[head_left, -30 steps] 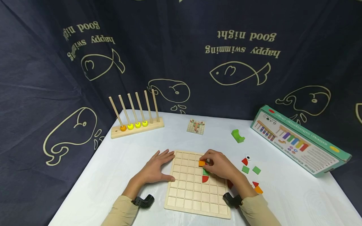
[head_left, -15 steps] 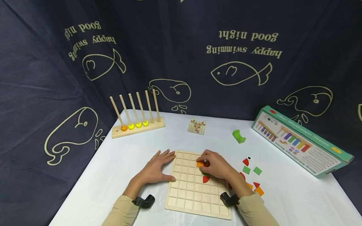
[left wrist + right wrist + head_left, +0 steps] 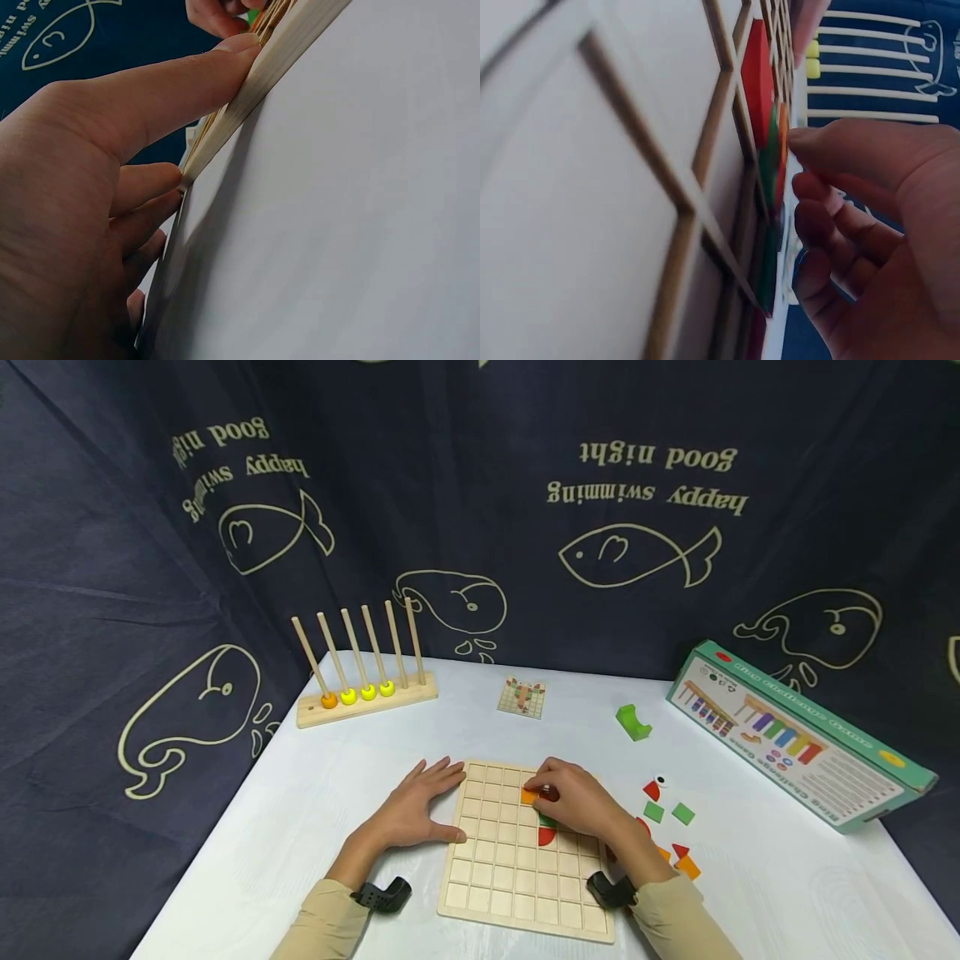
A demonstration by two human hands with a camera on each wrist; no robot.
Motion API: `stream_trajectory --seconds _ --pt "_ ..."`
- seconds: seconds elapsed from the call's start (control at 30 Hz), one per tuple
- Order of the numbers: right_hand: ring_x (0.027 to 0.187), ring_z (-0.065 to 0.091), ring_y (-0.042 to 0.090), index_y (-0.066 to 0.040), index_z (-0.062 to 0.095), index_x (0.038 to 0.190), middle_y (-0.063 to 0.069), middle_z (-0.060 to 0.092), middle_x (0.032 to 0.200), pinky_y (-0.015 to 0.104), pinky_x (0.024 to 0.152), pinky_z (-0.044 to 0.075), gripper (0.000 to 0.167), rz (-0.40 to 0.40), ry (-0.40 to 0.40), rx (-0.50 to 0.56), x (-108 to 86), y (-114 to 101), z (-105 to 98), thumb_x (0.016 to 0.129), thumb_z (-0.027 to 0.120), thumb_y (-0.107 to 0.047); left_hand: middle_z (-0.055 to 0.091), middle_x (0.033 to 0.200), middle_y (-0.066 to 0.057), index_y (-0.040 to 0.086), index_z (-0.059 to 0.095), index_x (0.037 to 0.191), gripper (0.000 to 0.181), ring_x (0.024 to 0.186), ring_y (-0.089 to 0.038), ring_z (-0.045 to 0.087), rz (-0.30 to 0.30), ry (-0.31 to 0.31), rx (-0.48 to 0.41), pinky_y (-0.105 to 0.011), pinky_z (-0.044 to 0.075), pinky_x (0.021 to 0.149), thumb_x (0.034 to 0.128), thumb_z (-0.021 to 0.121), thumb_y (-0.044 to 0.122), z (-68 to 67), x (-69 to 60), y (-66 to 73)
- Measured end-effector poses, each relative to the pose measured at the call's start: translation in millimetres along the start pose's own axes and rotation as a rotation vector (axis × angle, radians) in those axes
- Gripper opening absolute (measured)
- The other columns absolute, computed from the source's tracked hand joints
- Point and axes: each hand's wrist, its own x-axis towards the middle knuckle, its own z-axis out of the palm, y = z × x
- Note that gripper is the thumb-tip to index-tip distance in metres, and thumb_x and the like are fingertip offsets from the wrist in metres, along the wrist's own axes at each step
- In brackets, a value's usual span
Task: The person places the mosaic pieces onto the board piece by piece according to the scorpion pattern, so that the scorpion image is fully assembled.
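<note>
A square wooden grid board (image 3: 491,897) lies on the white table. My left hand (image 3: 411,810) rests at its left edge, fingers spread and thumb on the rim; in the left wrist view the thumb (image 3: 187,86) touches the board's side. Over the upper middle of the grid, my right hand (image 3: 576,797) pinches an orange square tile (image 3: 528,796) between thumb and fingers. Just below that hand sit a partly covered green tile (image 3: 547,820) and a red quarter-round tile (image 3: 546,837). In the right wrist view, the thumb touches the orange tile (image 3: 783,124).
Loose tiles, including a green square (image 3: 683,814) and an orange piece (image 3: 687,867), lie right of the board. A pattern card (image 3: 522,697), a green arch block (image 3: 633,723), a peg stand (image 3: 367,700) with beads and a game box (image 3: 787,743) stand farther back.
My right hand has shifted slightly left with the orange tile, then stayed nearly still over the same part of the grid. The left hand has kept its place on the board's edge.
</note>
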Motion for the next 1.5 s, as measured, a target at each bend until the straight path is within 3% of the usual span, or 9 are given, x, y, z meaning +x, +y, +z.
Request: stream_trajectory --seconds 0.37,0.5,0.73,1.1,1.3,1.5 --pt "0.081 0.056 0.013 -0.014 0.074 0.108 -0.007 0.062 0.097 0.027 0.070 0.048 0.023 0.096 0.018 0.074 -21.8 8.7 -18.7 0.085 0.073 -0.016 0.033 0.153 0.001 0.011 0.041 0.147 0.101 0.143 -0.020 0.018 -0.013 -0.003 0.012 -0.043 0.004 0.117 0.0698 0.070 0.069 -1.4 -1.0 -0.9" --pt "0.084 0.055 0.011 -0.017 0.074 0.108 -0.010 0.062 0.098 0.028 0.073 0.049 0.022 0.139 0.022 0.063 -36.1 15.1 -25.0 0.086 0.073 -0.018 0.033 0.153 0.001 0.011 0.041 0.147 0.100 0.143 -0.020 0.018 -0.012 -0.003 0.006 -0.043 0.004 0.117 0.0701 0.071 0.068 -1.8 -1.1 -0.5" --pt "0.075 0.052 0.010 -0.020 0.074 0.107 -0.013 0.060 0.092 0.024 0.062 0.047 0.023 0.229 0.028 0.066 -65.1 28.2 -33.5 0.084 0.073 -0.015 0.034 0.153 -0.001 0.010 0.042 0.146 0.100 0.143 -0.022 0.019 -0.004 -0.001 -0.003 -0.045 0.005 0.117 0.0704 0.071 0.067 -1.9 -0.8 0.6" --pt "0.079 0.050 0.014 -0.022 0.072 0.109 -0.010 0.061 0.096 0.023 0.065 0.048 0.029 0.384 0.009 0.044 -107.6 42.2 -51.1 0.081 0.077 -0.017 0.033 0.153 0.001 0.010 0.042 0.146 0.101 0.143 -0.021 0.019 -0.005 0.007 -0.003 -0.044 0.005 0.117 0.0695 0.070 0.070 2.9 -0.8 -1.8" --pt "0.071 0.049 0.010 -0.020 0.072 0.107 -0.009 0.056 0.085 0.021 0.058 0.044 0.029 0.410 0.022 0.025 -131.8 48.5 -57.7 0.079 0.079 -0.017 0.034 0.153 0.000 0.010 0.042 0.146 0.101 0.143 -0.022 0.019 0.001 0.009 -0.001 -0.044 0.005 0.117 0.0701 0.071 0.068 2.3 -0.2 -0.7" --pt "0.068 0.049 0.009 -0.020 0.073 0.103 -0.009 0.053 0.078 0.021 0.057 0.043 0.029 0.454 -0.015 0.030 -147.7 51.7 -57.4 0.076 0.082 -0.019 0.034 0.153 0.000 0.010 0.042 0.147 0.101 0.143 -0.023 0.019 0.001 0.007 0.000 -0.045 0.005 0.117 0.0699 0.070 0.069 0.7 0.2 -0.1"
